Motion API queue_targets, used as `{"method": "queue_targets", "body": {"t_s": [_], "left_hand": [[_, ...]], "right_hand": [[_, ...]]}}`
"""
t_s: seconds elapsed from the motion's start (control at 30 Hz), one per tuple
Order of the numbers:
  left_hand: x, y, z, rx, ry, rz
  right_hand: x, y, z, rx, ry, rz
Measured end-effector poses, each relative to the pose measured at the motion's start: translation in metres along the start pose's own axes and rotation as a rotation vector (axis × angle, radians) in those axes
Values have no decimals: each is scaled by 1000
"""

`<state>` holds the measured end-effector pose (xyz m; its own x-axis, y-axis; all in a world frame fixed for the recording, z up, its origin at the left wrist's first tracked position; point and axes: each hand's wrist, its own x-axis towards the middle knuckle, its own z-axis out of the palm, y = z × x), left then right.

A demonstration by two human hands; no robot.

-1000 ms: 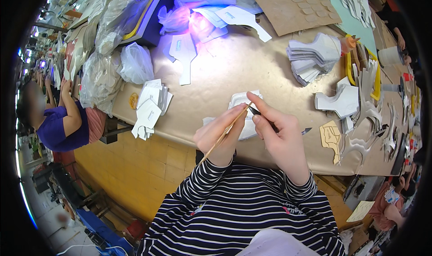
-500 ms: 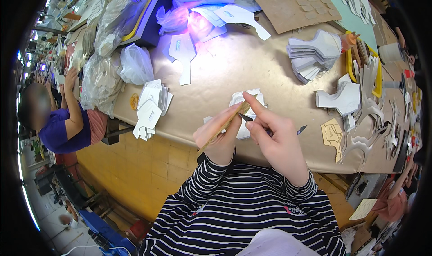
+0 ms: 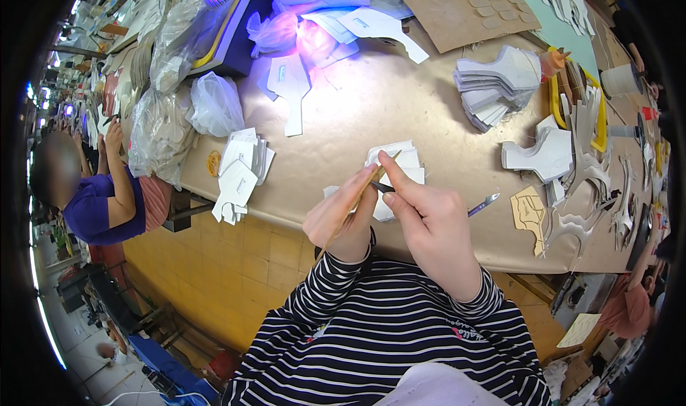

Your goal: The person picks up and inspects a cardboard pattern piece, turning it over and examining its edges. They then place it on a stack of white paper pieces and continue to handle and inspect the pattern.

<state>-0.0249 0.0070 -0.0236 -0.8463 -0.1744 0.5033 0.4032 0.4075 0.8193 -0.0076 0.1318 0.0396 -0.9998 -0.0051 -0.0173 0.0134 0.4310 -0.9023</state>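
My left hand (image 3: 341,224) is closed on a thin tan flat piece (image 3: 348,212), seen nearly edge-on, its face mostly hidden. Against its upper part presses my right hand (image 3: 434,227), the index finger at the top edge. A thin dark-tipped tool (image 3: 384,187) shows between thumb and fingers of that hand, pointing at the piece. From behind the right hand a slim purple-and-silver pen-like rod (image 3: 485,204) sticks out; whether it belongs to the same tool I cannot tell. Just beyond both hands, white cut pieces (image 3: 404,157) lie on the table, partly covered by my fingers.
The brown-covered table (image 3: 357,124) carries white cut-piece stacks (image 3: 239,170) at left and grey-white stacks (image 3: 500,81) at right. A tan template (image 3: 529,217) lies near the right edge, a yellow-rimmed tray (image 3: 600,113) beyond. Plastic bags (image 3: 216,104) and a purple-shirted person (image 3: 107,206) are at left.
My right hand has shifted slightly left and down with the dark-tipped tool. More of the pen-like rod shows beside it. The tan piece has turned more edge-on.
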Motion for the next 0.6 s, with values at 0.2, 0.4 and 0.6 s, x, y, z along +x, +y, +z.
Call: {"method": "queue_targets", "body": {"t_s": [0.2, 0.4, 0.6], "left_hand": [[-3, 3, 0, 56, -40, 16], [-2, 5, -1, 14, -22, -39], [-4, 1, 1, -23, 5, -44]], "right_hand": [[1, 3, 6, -5, 78, -56], [0, -5, -6, -6, -7, 26], [4, -1, -2, 52, 5, 24]]}}
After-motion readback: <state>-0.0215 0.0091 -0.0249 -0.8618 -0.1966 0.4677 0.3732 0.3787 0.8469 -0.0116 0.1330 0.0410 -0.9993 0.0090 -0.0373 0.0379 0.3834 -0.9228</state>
